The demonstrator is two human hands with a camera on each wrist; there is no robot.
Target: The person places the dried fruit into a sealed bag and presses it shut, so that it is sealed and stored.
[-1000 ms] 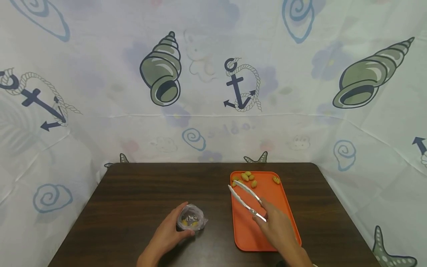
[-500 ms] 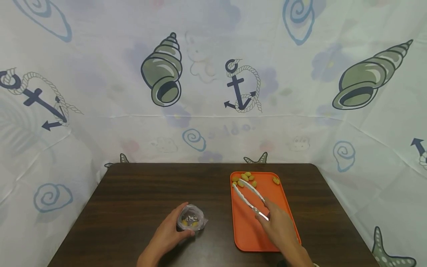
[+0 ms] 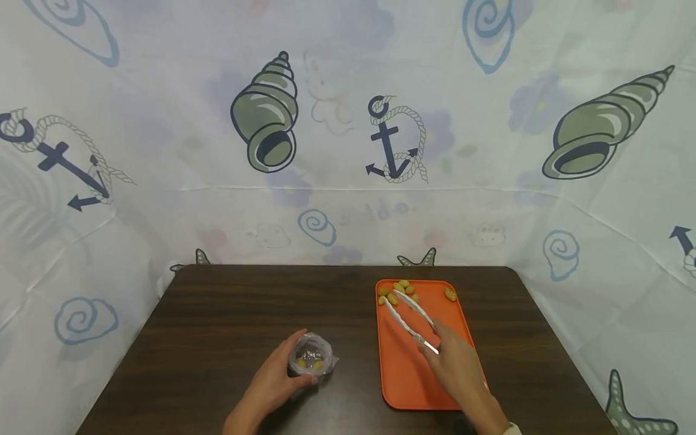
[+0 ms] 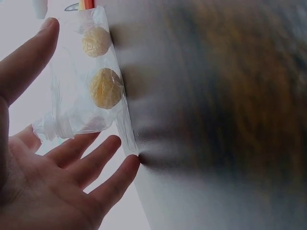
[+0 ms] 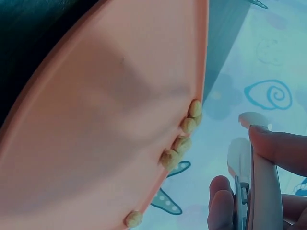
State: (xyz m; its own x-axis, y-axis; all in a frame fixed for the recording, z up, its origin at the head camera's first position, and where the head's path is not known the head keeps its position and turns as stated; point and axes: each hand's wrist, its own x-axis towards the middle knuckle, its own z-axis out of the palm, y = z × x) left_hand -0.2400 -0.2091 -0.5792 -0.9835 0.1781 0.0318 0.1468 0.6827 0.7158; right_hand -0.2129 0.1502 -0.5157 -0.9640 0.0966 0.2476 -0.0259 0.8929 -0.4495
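My left hand (image 3: 274, 374) holds a clear plastic bag (image 3: 326, 345) upright on the table, thumb on the near side and fingers around the far side. Inside the bag lie a couple of yellow, wrinkled, roundish pieces (image 4: 106, 88), seen through its wall in the left wrist view. My right hand (image 3: 457, 362) grips metal tongs (image 3: 428, 346) over the orange tray (image 3: 418, 380). The tongs' tips stand apart, beside several similar yellow pieces (image 3: 393, 298) in the tray's far left corner. Nothing visible is pinched between the tips.
One more yellow piece (image 3: 450, 294) lies by the tray's far right corner. Tray and bag both stand on a dark wood-grain table (image 3: 261, 296). Behind the table hangs a pale cloth (image 3: 337, 145) printed with shells and anchors.
My right hand and the tongs have shifted to the right, bringing the tips to the right side of the nearest pieces. The left hand and the bag have not moved.
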